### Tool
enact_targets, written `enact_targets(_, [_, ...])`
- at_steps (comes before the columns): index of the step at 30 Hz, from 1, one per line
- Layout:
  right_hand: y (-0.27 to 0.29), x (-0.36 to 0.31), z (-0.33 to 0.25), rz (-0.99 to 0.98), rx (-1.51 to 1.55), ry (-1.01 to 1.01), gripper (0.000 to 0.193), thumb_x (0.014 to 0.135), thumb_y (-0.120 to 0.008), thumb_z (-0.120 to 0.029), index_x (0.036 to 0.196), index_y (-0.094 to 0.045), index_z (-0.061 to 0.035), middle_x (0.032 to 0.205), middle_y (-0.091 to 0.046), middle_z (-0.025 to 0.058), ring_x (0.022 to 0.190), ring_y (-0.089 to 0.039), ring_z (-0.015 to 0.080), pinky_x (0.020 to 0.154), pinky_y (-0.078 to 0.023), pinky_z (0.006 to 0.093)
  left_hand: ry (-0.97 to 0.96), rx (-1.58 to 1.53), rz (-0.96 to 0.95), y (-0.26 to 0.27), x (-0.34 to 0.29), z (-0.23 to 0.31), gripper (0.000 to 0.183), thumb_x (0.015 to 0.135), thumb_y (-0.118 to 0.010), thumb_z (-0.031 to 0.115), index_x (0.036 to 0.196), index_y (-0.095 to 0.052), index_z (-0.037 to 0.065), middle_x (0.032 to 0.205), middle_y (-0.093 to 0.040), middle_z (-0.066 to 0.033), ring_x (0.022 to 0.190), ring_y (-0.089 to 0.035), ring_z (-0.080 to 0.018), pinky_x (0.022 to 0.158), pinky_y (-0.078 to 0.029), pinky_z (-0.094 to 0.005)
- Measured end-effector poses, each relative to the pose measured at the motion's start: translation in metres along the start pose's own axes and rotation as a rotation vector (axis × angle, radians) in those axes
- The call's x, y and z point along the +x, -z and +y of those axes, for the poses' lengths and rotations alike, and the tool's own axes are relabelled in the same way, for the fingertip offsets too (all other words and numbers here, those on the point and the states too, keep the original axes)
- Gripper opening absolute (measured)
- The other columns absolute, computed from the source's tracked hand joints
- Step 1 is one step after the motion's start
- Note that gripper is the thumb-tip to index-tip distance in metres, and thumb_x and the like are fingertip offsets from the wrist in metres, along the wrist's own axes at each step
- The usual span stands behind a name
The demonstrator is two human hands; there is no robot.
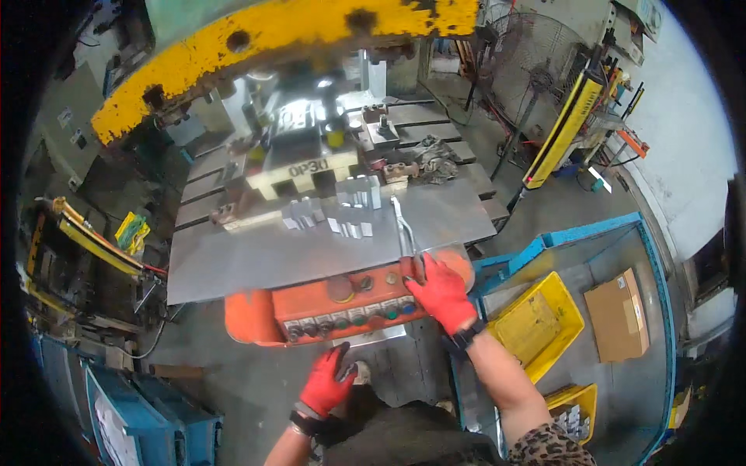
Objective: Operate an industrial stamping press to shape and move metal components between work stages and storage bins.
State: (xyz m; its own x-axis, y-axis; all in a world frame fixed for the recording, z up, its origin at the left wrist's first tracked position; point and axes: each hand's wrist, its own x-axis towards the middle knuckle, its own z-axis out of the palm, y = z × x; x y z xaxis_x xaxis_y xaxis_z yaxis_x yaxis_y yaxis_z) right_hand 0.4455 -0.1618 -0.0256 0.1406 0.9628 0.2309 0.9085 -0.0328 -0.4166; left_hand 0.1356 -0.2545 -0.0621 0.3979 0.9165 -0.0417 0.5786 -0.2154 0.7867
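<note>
My right hand (441, 291), in a red glove, is closed around the handles of long metal pliers (402, 225) at the front edge of the steel plate. The pliers' jaws point away from me, toward several small bent grey metal parts (353, 227). My left hand (328, 382), also red-gloved, hangs low in front of the orange control box (342, 307); its thumb stands apart from the fingers and nothing shows in it. Behind the metal parts sits a press die (303, 175) with a pale front block, partly blurred.
Overhead is the worn yellow press beam (280, 35). Yellow-black guard posts stand at right (563, 128) and left (97, 245). A blue-framed cart (660, 311) on the right holds yellow bins (536, 322) and a cardboard box (618, 318). A rag (437, 159) lies beside the die.
</note>
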Motion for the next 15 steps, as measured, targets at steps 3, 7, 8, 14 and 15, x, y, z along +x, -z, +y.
enact_targets(3, [-0.043, 0.042, -0.014, -0.301, -0.167, -0.136, 0.074, 0.083, -0.068, -0.044, 0.138, -0.048, 0.0022, 0.112, -0.066, 0.0222, 0.101, -0.065, 0.0384, 0.087, -0.053, 0.0451, -0.022, 0.079, 0.051, 0.039, 0.014, -0.021, 0.062, 0.084, -0.075, 0.019, 0.138, -0.051, 0.002, 0.136, -0.056, -0.0221, 0.129, -0.051, -0.0398, 0.108, -0.041, -0.0432])
enact_targets(7, [-0.088, 0.053, -0.015, -0.158, -0.376, -0.217, 0.062, 0.082, -0.068, -0.037, 0.129, -0.054, 0.0003, 0.106, -0.067, 0.0215, 0.097, -0.067, 0.0352, 0.079, -0.056, 0.0448, -0.07, 0.086, 0.135, 0.066, 0.029, -0.049, 0.066, 0.083, -0.076, 0.017, 0.141, -0.049, 0.002, 0.136, -0.055, -0.0226, 0.127, -0.051, -0.0397, 0.108, -0.041, -0.0455])
enact_targets(8, [-0.091, 0.051, -0.013, -0.124, -0.352, -0.211, 0.058, 0.081, -0.068, -0.035, 0.127, -0.056, -0.0008, 0.104, -0.067, 0.0206, 0.096, -0.068, 0.0343, 0.078, -0.056, 0.0444, -0.082, 0.15, 0.164, 0.071, 0.03, -0.054, 0.064, 0.084, -0.075, 0.018, 0.141, -0.049, 0.002, 0.135, -0.055, -0.0226, 0.125, -0.052, -0.0398, 0.106, -0.042, -0.0463])
enact_targets(14, [-0.044, 0.059, -0.007, -0.288, 0.848, -0.571, 0.045, 0.085, -0.068, -0.025, 0.123, -0.06, -0.0036, 0.089, -0.067, 0.0079, 0.09, -0.066, 0.0205, 0.075, -0.053, 0.0375, -0.079, -0.188, 0.21, 0.092, 0.047, -0.053, 0.055, 0.085, -0.069, 0.003, 0.138, -0.052, 0.001, 0.13, -0.059, -0.0194, 0.121, -0.056, -0.0375, 0.102, -0.045, -0.0414])
enact_targets(15, [-0.034, 0.06, -0.011, -0.236, 1.001, -0.537, 0.043, 0.086, -0.068, -0.023, 0.123, -0.06, -0.0036, 0.089, -0.066, 0.0056, 0.089, -0.064, 0.0179, 0.076, -0.052, 0.0355, -0.073, -0.23, 0.248, 0.094, 0.05, -0.048, 0.054, 0.085, -0.066, -0.002, 0.138, -0.053, 0.001, 0.13, -0.06, -0.0176, 0.119, -0.059, -0.0337, 0.101, -0.047, -0.0377])
